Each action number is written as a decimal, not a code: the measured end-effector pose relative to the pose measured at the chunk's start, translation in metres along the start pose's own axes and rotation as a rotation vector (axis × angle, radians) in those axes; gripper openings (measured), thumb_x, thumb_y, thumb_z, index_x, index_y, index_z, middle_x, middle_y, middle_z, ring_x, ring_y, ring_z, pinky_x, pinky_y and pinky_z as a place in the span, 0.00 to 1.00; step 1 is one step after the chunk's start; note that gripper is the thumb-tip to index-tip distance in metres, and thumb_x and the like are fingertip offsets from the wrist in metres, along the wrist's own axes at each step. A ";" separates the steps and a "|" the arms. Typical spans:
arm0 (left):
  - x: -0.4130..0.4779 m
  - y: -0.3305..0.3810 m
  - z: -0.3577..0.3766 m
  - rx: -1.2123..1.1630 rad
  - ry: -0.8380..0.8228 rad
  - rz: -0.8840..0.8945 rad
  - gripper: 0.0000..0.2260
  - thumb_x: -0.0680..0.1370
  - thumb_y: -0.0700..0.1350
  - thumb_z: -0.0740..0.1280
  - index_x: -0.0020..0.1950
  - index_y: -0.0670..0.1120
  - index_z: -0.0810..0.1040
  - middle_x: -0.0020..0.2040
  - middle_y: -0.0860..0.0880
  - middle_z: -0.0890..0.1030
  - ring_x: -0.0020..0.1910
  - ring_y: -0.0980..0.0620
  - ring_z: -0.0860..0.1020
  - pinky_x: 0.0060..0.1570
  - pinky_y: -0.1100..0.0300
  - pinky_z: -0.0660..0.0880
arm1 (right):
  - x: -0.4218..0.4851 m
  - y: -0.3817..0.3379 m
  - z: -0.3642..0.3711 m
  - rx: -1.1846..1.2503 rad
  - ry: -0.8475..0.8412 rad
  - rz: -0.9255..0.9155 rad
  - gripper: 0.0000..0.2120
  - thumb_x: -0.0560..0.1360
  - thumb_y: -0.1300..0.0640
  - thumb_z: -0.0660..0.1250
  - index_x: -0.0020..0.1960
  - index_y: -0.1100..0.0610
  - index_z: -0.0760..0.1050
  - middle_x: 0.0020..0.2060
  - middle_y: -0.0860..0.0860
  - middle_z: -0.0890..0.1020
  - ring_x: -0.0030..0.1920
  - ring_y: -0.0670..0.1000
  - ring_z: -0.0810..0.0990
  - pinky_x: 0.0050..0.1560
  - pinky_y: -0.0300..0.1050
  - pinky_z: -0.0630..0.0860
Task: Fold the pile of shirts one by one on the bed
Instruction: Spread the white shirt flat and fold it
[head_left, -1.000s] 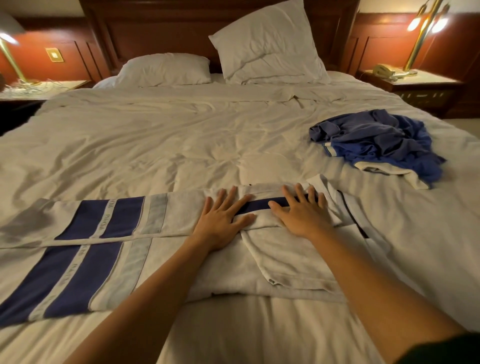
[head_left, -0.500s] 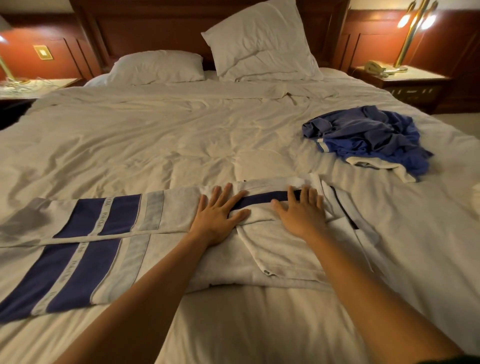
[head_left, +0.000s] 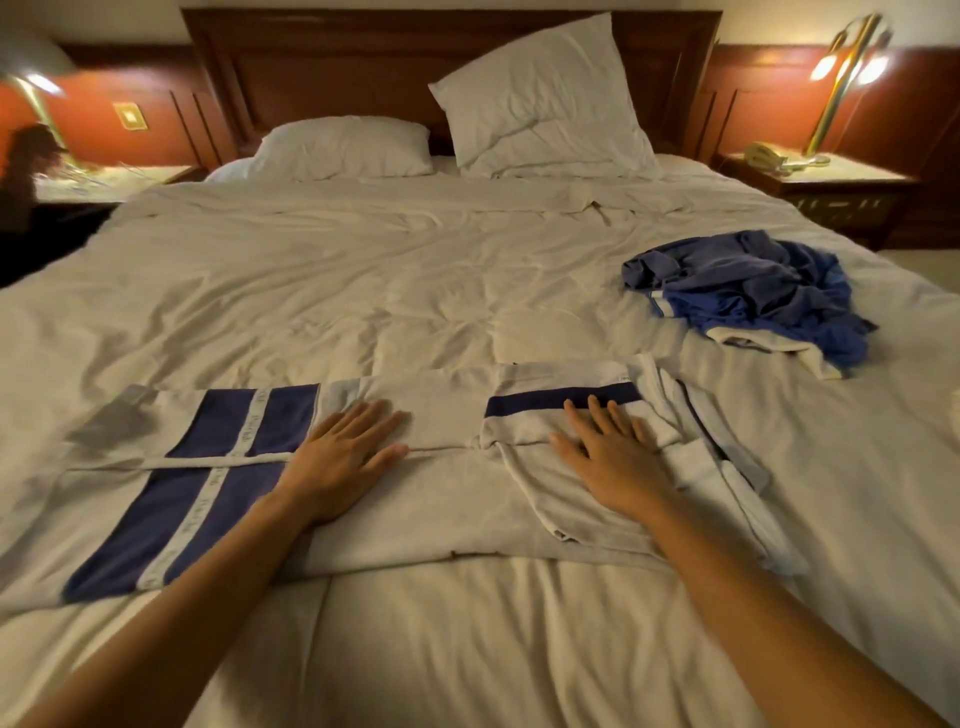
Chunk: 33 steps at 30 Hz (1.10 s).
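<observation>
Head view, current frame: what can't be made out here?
- White shirt with navy stripes: the lettering on its white tape is too small to read. The flat left hand and right hand cover the fabric beneath them.
- Crumpled blue pile of shirts: its own folds hide how many garments it holds.
- Left bedside table: blurred, so the items on it are unidentifiable.

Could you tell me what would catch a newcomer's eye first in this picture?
The left hand and right hand press flat on a white shirt with navy stripes on the bed. A crumpled blue shirt lies farther right, and a white pillow leans on the headboard.
</observation>
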<state>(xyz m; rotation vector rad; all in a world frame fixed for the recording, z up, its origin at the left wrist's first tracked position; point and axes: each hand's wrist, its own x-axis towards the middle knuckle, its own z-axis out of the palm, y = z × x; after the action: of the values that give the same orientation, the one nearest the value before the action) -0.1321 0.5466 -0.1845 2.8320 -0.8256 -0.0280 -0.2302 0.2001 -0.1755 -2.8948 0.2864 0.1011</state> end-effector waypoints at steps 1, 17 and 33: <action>-0.009 -0.018 -0.004 -0.009 -0.010 -0.046 0.34 0.72 0.77 0.34 0.77 0.70 0.49 0.81 0.62 0.46 0.80 0.57 0.44 0.79 0.51 0.42 | -0.002 -0.006 -0.001 0.042 -0.008 -0.012 0.32 0.81 0.34 0.44 0.81 0.44 0.46 0.81 0.51 0.47 0.80 0.53 0.42 0.78 0.55 0.40; -0.076 -0.186 -0.060 0.180 -0.084 -0.545 0.30 0.77 0.73 0.44 0.77 0.64 0.54 0.82 0.48 0.48 0.80 0.43 0.49 0.75 0.40 0.51 | -0.008 -0.215 0.061 -0.012 0.032 -0.131 0.41 0.72 0.27 0.34 0.80 0.43 0.46 0.81 0.52 0.48 0.80 0.55 0.45 0.79 0.55 0.41; -0.037 -0.255 -0.072 0.167 0.225 -0.556 0.18 0.80 0.60 0.62 0.64 0.50 0.74 0.67 0.42 0.68 0.66 0.38 0.65 0.63 0.41 0.64 | 0.009 -0.224 0.070 -0.075 0.087 -0.054 0.38 0.68 0.26 0.28 0.78 0.33 0.37 0.80 0.48 0.39 0.79 0.58 0.37 0.78 0.58 0.38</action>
<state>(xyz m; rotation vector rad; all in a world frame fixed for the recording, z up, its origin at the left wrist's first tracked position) -0.0227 0.7902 -0.1627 3.0465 0.0185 0.2870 -0.1798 0.4285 -0.1950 -2.9838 0.2241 -0.0245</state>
